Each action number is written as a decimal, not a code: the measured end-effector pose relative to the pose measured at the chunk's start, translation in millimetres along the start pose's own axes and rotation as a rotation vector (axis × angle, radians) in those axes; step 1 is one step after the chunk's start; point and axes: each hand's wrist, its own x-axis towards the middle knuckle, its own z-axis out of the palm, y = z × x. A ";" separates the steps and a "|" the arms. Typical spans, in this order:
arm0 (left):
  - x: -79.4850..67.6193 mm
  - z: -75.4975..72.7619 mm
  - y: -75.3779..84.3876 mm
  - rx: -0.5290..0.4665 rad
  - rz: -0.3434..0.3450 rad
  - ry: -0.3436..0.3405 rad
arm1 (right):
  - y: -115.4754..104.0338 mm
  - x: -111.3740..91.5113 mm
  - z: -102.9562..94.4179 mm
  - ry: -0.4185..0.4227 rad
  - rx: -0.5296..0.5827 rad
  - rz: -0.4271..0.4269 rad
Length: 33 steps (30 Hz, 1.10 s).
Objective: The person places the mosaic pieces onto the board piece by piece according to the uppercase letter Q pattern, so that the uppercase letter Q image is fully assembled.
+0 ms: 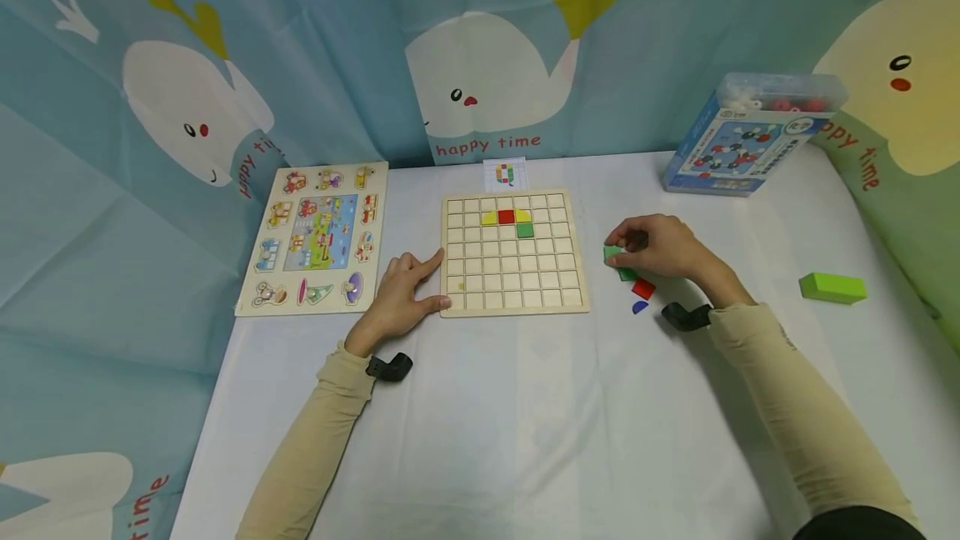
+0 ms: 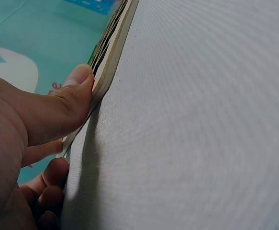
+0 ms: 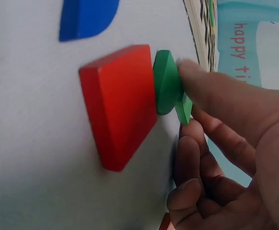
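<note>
My left hand rests at the left edge of a wooden grid board, thumb and index finger touching its rim; the left wrist view shows the thumb against the side. On the grid sit a red square block, a green square block and two yellow curved pieces. Right of the board, my right hand pinches a green block between thumb and finger. Close under it lies a green curved piece, then a red square block and a blue curved piece.
A picture card lies behind the board. At left is a wooden picture puzzle. A blue boxed kit stands at the back right, and a bright green oblong block lies far right. A printed curtain hangs behind.
</note>
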 end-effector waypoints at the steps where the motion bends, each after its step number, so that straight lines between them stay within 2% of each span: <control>1: 0.0 0.1 -0.2 0.000 0.003 0.000 | -0.4 0.3 0.3 0.001 -0.001 0.004; 11: -1.1 0.0 -0.2 0.001 0.009 0.004 | -3.0 1.3 3.5 0.008 0.036 0.026; 17: 0.2 -0.3 0.2 -0.001 0.003 -0.003 | -3.7 3.2 3.3 0.012 0.042 0.008; 28: -0.1 -1.0 0.7 0.007 0.002 -0.001 | -6.3 5.9 4.6 -0.011 0.009 0.013; 33: -0.3 -1.4 1.9 0.010 -0.002 -0.008 | -7.3 5.2 4.8 0.006 0.006 0.014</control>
